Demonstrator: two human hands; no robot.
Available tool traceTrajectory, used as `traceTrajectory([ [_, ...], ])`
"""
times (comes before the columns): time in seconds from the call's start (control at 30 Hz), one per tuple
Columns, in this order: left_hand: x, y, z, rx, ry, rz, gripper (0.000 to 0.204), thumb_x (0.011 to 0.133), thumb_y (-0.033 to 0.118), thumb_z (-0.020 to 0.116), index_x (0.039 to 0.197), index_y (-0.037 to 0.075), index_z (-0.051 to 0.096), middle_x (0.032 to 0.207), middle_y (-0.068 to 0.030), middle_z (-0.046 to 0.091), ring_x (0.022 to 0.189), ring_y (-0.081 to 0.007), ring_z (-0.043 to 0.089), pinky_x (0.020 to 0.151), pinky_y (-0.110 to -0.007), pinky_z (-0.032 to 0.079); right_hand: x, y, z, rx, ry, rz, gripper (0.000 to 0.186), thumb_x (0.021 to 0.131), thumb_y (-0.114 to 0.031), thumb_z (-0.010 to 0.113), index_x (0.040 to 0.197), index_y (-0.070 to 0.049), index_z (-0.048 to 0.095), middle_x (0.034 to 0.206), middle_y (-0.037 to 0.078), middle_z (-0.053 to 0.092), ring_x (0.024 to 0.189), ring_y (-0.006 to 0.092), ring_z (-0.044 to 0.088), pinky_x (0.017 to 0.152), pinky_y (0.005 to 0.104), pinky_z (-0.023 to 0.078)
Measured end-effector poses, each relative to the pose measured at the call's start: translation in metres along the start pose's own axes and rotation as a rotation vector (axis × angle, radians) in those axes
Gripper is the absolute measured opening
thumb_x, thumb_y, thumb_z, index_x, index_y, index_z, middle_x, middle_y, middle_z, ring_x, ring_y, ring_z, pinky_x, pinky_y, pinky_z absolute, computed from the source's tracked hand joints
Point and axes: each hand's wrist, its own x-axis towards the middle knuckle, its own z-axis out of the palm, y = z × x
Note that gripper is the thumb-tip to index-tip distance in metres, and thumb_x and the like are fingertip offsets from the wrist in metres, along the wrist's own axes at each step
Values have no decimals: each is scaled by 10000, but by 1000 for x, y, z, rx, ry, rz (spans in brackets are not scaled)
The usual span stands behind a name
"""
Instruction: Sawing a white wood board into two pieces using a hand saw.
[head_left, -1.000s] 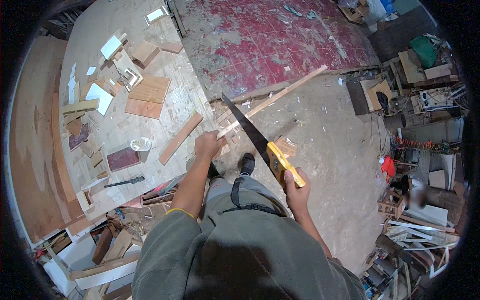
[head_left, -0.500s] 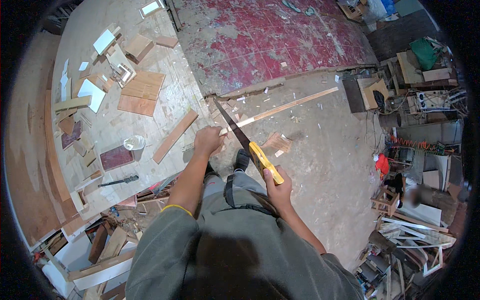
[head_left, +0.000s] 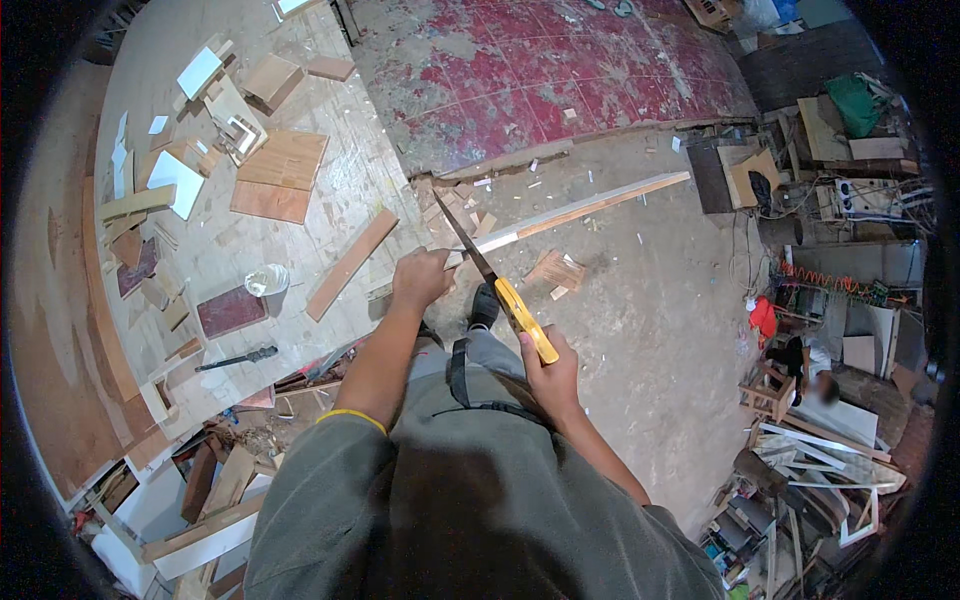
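Left fingers point(head_left: 433, 268): closed on my wood strip point(head_left: 580, 209) at its near end, by the near right corner of the worktable point(head_left: 350, 165).
Right fingers point(head_left: 561, 347): clenched round my saw point(head_left: 526, 320) by its yellow handle.
Blade: slanting across the strip; contact, I can't tell.

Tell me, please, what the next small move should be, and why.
Perhaps the right hand should make one light stroke with the saw: its blade crosses the wooden strip in this view, close to the left hand gripping the strip's near end, though contact is unclear.
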Motion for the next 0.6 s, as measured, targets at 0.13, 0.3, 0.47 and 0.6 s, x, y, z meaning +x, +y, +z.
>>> traceTrajectory([
  [0.13,2,1,-5,5,-63,-35,303,860,383,695,972,103,720,829,-182,716,841,-353,707,738,-484,565,1,3,8,29,45,-35,244,970,-220,694,872,-19,599,603,117,564,522,151,536,509,328,427],
  [0.3,-4,-4,-6,-12,-88,-33,320,870,387,688,983,89,704,877,-175,723,873,-348,705,751,-484,562,8,-11,14,-6,67,-53,249,966,-223,697,863,-19,598,611,149,580,513,233,583,512,352,440],
  [0.47,-9,-18,-1,-51,39,48,370,883,445,669,946,81,682,833,-178,695,816,-364,691,695,-485,554,6,-24,18,-62,36,2,262,955,-220,706,839,-18,586,611,167,587,520,305,616,499,377,444],
  [0.6,-10,-24,-2,35,-47,57,390,890,447,657,915,59,626,848,-167,689,833,-364,690,704,-490,556,3,-26,19,-69,21,-6,270,954,-224,706,833,-21,576,611,171,591,522,314,623,496,379,446],
])
